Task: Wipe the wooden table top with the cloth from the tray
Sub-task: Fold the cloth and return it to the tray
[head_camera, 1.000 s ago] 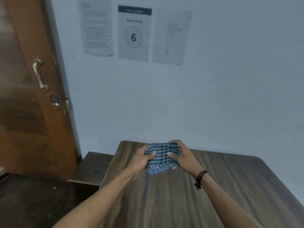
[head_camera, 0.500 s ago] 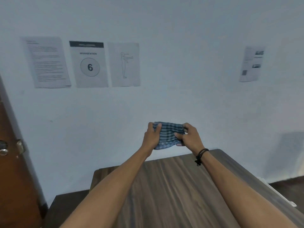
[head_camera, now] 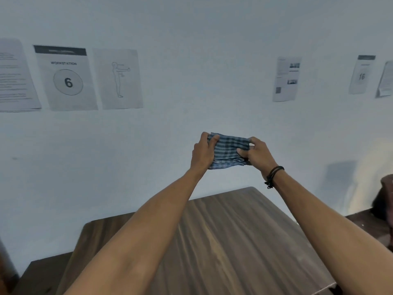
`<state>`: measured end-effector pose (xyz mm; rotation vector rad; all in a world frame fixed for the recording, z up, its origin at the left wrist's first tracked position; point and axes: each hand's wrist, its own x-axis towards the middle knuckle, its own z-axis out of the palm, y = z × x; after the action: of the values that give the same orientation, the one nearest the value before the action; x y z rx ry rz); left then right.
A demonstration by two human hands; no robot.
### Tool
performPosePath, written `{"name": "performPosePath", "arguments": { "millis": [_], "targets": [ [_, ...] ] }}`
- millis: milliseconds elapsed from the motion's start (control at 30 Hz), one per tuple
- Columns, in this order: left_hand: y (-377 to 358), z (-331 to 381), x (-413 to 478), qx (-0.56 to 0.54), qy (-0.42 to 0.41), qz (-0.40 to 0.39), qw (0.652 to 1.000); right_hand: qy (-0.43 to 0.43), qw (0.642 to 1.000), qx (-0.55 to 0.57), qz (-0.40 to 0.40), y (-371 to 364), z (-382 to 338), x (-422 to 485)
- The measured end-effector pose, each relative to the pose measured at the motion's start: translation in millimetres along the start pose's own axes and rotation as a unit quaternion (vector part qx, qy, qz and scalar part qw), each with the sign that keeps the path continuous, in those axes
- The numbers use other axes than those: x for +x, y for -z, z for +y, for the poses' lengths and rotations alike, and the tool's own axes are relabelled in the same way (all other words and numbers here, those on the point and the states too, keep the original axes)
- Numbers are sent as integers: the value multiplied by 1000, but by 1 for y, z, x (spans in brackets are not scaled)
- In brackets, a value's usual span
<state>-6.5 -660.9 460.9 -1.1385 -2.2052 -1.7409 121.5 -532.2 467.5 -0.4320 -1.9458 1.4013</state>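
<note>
A folded blue checked cloth [head_camera: 229, 151] is held up in the air in front of the white wall, well above the wooden table top [head_camera: 223, 241]. My left hand [head_camera: 202, 152] grips its left edge and my right hand [head_camera: 258, 153] grips its right edge, thumbs on the near face. A dark cord bracelet sits on my right wrist. No tray is in view.
The table's far edge runs close to the wall. A lower dark surface [head_camera: 42, 271] lies to the left of the table. Paper sheets hang on the wall, one marked workstation 6 [head_camera: 66, 77]. A dark object [head_camera: 385, 201] shows at the right edge.
Both hands have lifted the cloth off the table's far end into the air. My view has swung right and up; the door is gone from sight.
</note>
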Motion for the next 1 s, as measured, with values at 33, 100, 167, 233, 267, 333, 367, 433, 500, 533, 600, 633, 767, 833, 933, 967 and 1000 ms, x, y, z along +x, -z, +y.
{"name": "performPosePath", "arguments": {
  "millis": [33, 100, 167, 233, 267, 333, 367, 433, 500, 533, 600, 633, 767, 833, 933, 967, 1000],
  "targets": [
    [-19, 6, 2, 2, -2, 0, 1000, -8, 1000, -9, 2, 19, 4, 3],
    [-61, 16, 6, 8, -3, -1, 1000, -22, 999, -22, 7, 59, 15, 7],
    [-103, 27, 9, 9, -2, -6, 1000, -35, 999, -25, 18, 97, 27, 10],
    [-143, 39, 12, -7, 2, -6, 1000, -48, 998, -18, 34, 130, 36, 13],
    [-163, 45, 14, -20, 8, -5, 1000, -54, 998, -15, 42, 146, 40, 15],
    [-198, 56, 19, -52, 29, -2, 998, -58, 996, -18, 58, 174, 49, 20],
    [-215, 61, 23, -65, 36, -3, 997, -58, 996, -22, 65, 188, 54, 24],
    [-246, 69, 32, -78, 39, -11, 996, -59, 995, -29, 79, 214, 63, 33],
    [-276, 74, 42, -80, 35, -17, 996, -62, 993, -34, 92, 239, 74, 43],
    [-290, 75, 47, -83, 33, -20, 996, -63, 993, -39, 97, 251, 80, 49],
    [-319, 76, 59, -94, 31, -25, 995, -60, 991, -53, 104, 273, 91, 60],
    [-333, 76, 65, -102, 29, -27, 994, -57, 991, -58, 107, 284, 97, 68],
    [-387, 73, 96, -127, 13, -38, 991, -35, 990, -81, 106, 325, 122, 105],
    [-411, 71, 114, -135, 15, -40, 990, -24, 990, -94, 103, 343, 133, 129],
    [-444, 67, 143, -146, 27, -42, 988, -16, 990, -105, 93, 367, 146, 165],
    [-454, 64, 152, -148, 30, -45, 988, -16, 990, -104, 90, 375, 150, 177],
    [-464, 62, 161, -150, 32, -46, 987, -15, 991, -101, 86, 381, 156, 187]
  ]
}}
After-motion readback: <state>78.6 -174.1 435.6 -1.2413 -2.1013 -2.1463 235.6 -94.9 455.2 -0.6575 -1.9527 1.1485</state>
